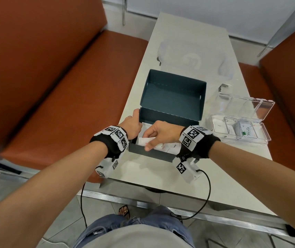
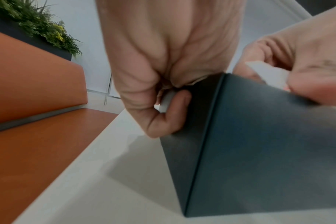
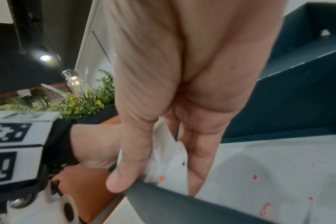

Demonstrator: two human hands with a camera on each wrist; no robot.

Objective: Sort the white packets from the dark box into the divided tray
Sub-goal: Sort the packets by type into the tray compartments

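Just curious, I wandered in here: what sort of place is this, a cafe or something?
Probably a cafe or diner booth: orange padded benches flank a narrow white table, and a clear tray holds sweetener packets.

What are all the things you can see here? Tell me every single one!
dark box: one, dark blue-grey, lid open, middle of the table
white packets: several, white with red print, inside the box
divided tray: one, clear plastic, lid open, right of the box, a few packets in it
Stevia packet: one, white with green mark, in the tray
table: one, white
benches: two, orange-brown, either side of the table
plants: green with yellow flowers, behind the bench
wrist trackers: two, black and white markers
left hand: grips the box's left wall
right hand: pinches one packet in the box
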